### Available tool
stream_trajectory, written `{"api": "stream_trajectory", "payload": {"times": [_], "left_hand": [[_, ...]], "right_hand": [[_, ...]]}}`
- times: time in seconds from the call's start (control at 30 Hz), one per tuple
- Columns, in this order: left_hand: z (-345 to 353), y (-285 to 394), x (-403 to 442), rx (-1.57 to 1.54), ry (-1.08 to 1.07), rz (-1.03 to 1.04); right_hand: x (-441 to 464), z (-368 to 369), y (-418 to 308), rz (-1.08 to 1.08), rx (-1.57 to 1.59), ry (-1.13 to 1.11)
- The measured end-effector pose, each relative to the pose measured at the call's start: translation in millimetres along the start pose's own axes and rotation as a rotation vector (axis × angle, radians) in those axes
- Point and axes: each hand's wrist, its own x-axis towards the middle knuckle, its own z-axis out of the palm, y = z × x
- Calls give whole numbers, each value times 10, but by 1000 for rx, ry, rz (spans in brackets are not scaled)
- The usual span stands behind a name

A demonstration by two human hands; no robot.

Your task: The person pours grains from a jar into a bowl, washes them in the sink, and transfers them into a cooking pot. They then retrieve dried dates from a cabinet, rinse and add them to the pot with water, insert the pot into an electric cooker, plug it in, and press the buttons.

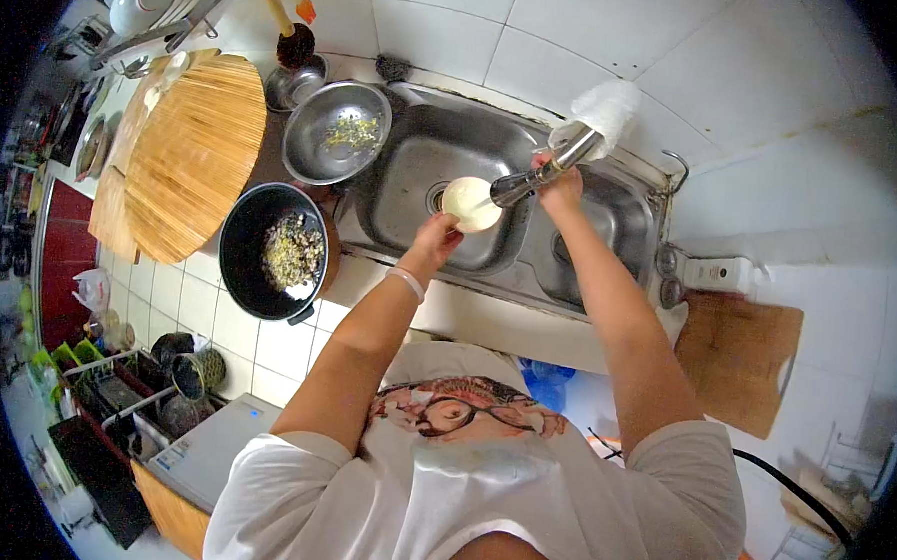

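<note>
"Head view, please: what do you see from your station?"

"I see two bare hands over the sink (397, 193). The left hand (435, 241) grips a small pale bowl (463, 213) by its near rim, fingers closed in narrowly. That bowl is above the sink's larger basin, beside the drain."

"Why hold it there?"

"I'd say so that anything spilling over drops into the sink. Its mouth is right by the end of the tap (518, 188), which points toward it."

"And the right hand?"

"My view has the right hand (563, 190) up at the tap's body, fingers curled against it, probably to steady or aim it. I cannot tell how fully they wrap around, because the tap hides part of them."

"What's near the sink?"

"At its left edge, a metal bowl (309, 144) with yellowish-green bits (353, 133). Left of the sink and closer to the person, a black pot (241, 256) holds a chopped mixture (292, 253). Both seem placed for easy reach from the sink."
</note>
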Motion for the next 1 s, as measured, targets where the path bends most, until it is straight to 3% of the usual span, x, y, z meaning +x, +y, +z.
{"api": "stream_trajectory", "payload": {"times": [0.07,0.2,0.37,0.57,0.87,1.0], "left_hand": [[17,35,-54,10,-27,-29],[29,51,-71,13,-56,-7],[-29,27,-22,15,-73,-2],[-46,-98,17,29,-57,7],[88,-65,-179,41,35,-20],[226,21,-330,21,-72,-51]], "right_hand": [[-25,-14,-14,-123,-83,36],[-38,37,18,-98,-20,71],[-261,229,306,-263,-196,52],[-299,-66,-61,-125,-154,95],[-301,24,60,-146,-128,37],[-272,171,244,-172,-73,71]]}}
